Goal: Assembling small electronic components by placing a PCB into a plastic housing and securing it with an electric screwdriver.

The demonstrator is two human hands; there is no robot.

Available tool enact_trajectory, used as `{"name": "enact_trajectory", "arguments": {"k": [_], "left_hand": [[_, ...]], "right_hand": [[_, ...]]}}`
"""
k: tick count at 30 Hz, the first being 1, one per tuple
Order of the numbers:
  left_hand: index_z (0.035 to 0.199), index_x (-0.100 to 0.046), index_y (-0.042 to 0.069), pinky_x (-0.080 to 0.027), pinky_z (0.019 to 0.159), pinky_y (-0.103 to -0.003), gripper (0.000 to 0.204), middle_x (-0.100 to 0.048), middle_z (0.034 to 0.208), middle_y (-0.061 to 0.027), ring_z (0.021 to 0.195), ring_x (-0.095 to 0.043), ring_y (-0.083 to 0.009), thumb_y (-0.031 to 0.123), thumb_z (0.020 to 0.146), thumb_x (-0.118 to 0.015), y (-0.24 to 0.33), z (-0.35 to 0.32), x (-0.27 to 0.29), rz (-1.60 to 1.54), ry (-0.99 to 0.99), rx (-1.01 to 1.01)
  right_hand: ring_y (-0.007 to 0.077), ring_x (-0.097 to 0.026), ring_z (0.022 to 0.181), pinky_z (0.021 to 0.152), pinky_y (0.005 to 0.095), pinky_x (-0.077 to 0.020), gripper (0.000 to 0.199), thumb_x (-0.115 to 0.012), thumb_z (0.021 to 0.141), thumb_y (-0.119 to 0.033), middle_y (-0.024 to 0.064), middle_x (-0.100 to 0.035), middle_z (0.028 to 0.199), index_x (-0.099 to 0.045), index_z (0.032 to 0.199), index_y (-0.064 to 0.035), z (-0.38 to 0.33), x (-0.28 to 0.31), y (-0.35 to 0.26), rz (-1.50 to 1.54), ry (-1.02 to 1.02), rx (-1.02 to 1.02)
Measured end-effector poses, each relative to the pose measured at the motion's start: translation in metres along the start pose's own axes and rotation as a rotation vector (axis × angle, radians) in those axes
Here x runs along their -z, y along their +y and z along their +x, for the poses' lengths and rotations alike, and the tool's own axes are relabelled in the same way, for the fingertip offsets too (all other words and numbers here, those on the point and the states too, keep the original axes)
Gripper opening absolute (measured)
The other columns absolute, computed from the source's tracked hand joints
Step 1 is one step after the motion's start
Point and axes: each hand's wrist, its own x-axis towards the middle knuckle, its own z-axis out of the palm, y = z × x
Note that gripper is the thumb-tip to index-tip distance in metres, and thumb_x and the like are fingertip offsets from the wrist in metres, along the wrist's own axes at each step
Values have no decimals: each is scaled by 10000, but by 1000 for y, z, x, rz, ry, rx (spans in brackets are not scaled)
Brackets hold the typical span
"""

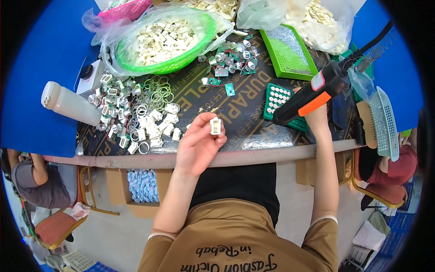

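My left hand (198,143) pinches a small cream plastic housing (215,127), its open cavity facing up, above the front edge of the table. To the right, my right hand (318,119) is over the right side of a dark green tray (266,110) holding rows of round silvery-white discs. A black and orange electric screwdriver (312,97) hangs in front of this hand and covers most of its fingers, so whether they hold anything cannot be seen. Left of my left hand lie loose cream housings (156,127), green rings (159,90) and clear rings.
A green basket (210,27) in plastic film holds many cream parts. Circuit boards with clear lenses (235,59) lie mid-table, beside a bright green tray (297,72). A white bottle (68,103) leans at left; a brush (366,122) and pale basket (385,122) stand right. People sit on both sides.
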Motion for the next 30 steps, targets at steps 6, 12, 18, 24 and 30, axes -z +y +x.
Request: {"name": "enact_trajectory", "arguments": {"k": [6, 12, 18, 24, 30], "left_hand": [[1031, -482, 31, -404, 697, -291, 182, -518, 883, -110, 804, -487, -182, 59, 851, -472, 1, 1, 4, -11, -27, 18], [1039, -474, 34, -440, 723, -291, 188, -530, 900, -108, 821, -517, -186, 62, 853, -484, 3, -1, 6, -17, -45, 0], [1063, -470, 47, -455, 773, -293, 222, -555, 954, -83, 881, -545, -171, 60, 847, -521, -1, 1, 8, 133, -27, -7], [1074, -489, 47, -442, 807, -289, 227, -551, 986, -62, 936, -532, -140, 60, 850, -524, -4, -4, 4, 188, 17, -36], [1066, -497, 35, -443, 820, -299, 215, -550, 991, -56, 930, -530, -132, 55, 854, -521, -4, -3, 6, 180, -10, -60]], "right_hand": [[182, -589, 744, 678, 297, -453, 126, -558, 748, -12, 75, -616, 786, -619, 858, -5, -2, -11, 1, 51, 70, -56], [61, -500, 644, 599, 194, -413, 87, -560, 762, 44, 29, -563, 700, -579, 846, 32, -26, 16, -39, 418, 377, -166], [228, -611, 686, 625, 286, -483, 142, -614, 682, 56, 94, -626, 754, -605, 792, -33, -65, -4, -144, 508, 96, 229], [228, -569, 627, 538, 305, -457, 156, -601, 646, 52, 71, -587, 718, -601, 779, -29, -39, -47, -163, 419, 199, 405], [220, -547, 667, 557, 314, -444, 236, -614, 638, -12, 54, -564, 810, -619, 872, -34, -47, -54, -155, 173, 194, 549]]}}
